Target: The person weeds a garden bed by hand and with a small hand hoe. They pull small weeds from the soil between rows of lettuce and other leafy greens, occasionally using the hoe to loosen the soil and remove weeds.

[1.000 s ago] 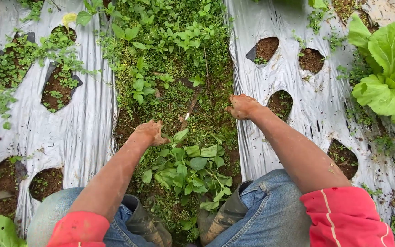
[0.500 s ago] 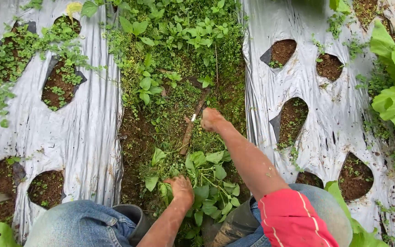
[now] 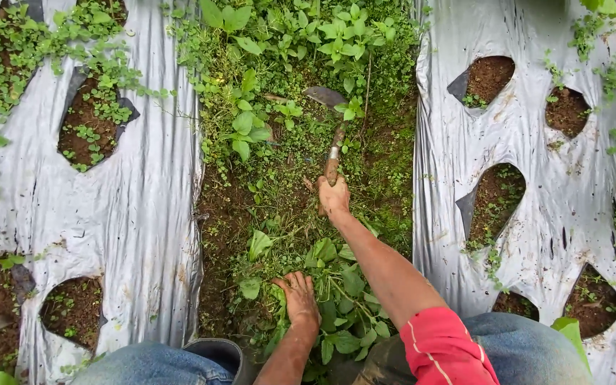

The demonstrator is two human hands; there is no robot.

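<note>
My right hand (image 3: 334, 195) grips the wooden handle of a small hand hoe (image 3: 331, 135) whose dark blade rests among the weeds further up the furrow. My left hand (image 3: 299, 297) lies flat, fingers spread, on a pile of pulled leafy weeds (image 3: 336, 285) close to my knees. Both hands and forearms are smeared with soil. My red sleeve and blue jeans fill the bottom edge.
A weedy furrow (image 3: 286, 85) runs between two beds covered in silver plastic mulch (image 3: 144, 185), the second sheet (image 3: 536, 178) to the right. Round planting holes (image 3: 87, 128) show soil and small weeds. My dark rubber boots (image 3: 219, 353) stand at the bottom.
My right hand has closed on the hoe handle and lifted it up the furrow. My left hand stays on the weed pile. The view has shifted left and forward.
</note>
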